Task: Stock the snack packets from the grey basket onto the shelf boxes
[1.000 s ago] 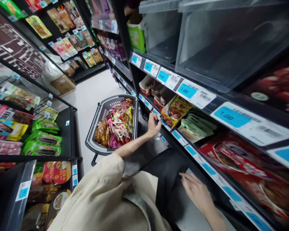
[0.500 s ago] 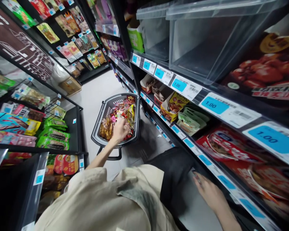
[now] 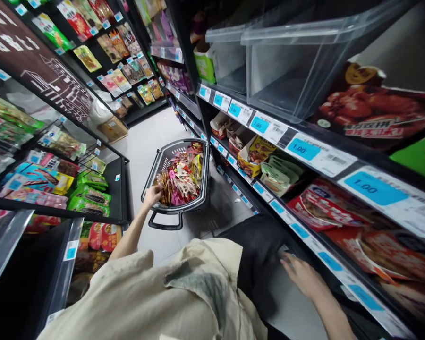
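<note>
A black and grey shopping basket (image 3: 206,163) stands on the floor, partly filled with small snack packets (image 3: 184,177) in red, pink, yellow and brown. At its left side, my left hand (image 3: 153,194) is closed, with the fingers curled against a row of brown packets (image 3: 167,185). Whatever lies inside those fingers is hidden. My right hand (image 3: 302,274) rests by my knee on the dark trousers (image 3: 255,241), fingers loosely stretched and holding nothing.
To my right runs a shelf with price labels (image 3: 301,147), clear plastic bins (image 3: 283,71) and red snack bags (image 3: 322,203). Shelves with green packets (image 3: 90,200) stand close on the left. A cardboard box (image 3: 112,130) sits on the floor farther off.
My left hand has moved left from the middle of the packets to the basket's left side, uncovering pink and white packets. The view has shifted slightly; my right hand stays by the knee.
</note>
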Demonstrator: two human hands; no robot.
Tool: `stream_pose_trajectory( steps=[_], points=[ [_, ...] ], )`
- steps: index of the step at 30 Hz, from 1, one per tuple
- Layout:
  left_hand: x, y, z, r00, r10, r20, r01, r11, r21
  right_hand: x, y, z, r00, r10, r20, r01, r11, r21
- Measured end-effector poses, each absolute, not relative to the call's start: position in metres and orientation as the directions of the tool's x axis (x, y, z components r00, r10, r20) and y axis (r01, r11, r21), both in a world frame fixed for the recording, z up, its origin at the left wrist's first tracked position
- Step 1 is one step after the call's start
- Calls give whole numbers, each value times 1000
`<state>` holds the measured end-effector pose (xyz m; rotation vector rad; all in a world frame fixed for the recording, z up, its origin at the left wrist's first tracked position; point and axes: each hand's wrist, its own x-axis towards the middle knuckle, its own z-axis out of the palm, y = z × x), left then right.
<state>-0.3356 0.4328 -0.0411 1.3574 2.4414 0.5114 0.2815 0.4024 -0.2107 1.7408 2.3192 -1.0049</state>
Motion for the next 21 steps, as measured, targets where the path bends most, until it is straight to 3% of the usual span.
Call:
stream_pose_trajectory(
  steps=[7,12,15,18,21],
  points=[
    [-308,430,16,-591,787,179,758,467,455,285,397,-215,-362,871,-333,861,175,-478],
    [-262,437,74,-539,699,470,748,141,649,274,392,-197,-382,887,-260,808,184,-560],
    [-224,439,79,-494,726,479,676,-25,736,257,392,-166,-393,900,-187,690,154,-707],
    [-181,437,57,-462,804,375,545,-76,835,238,391,-134,-379,913,-152,492,60,-868],
    [-131,432,20,-361,910,204,369,-61,928,221,385,-111,-423,904,-55,123,-2,-992]
  ],
)
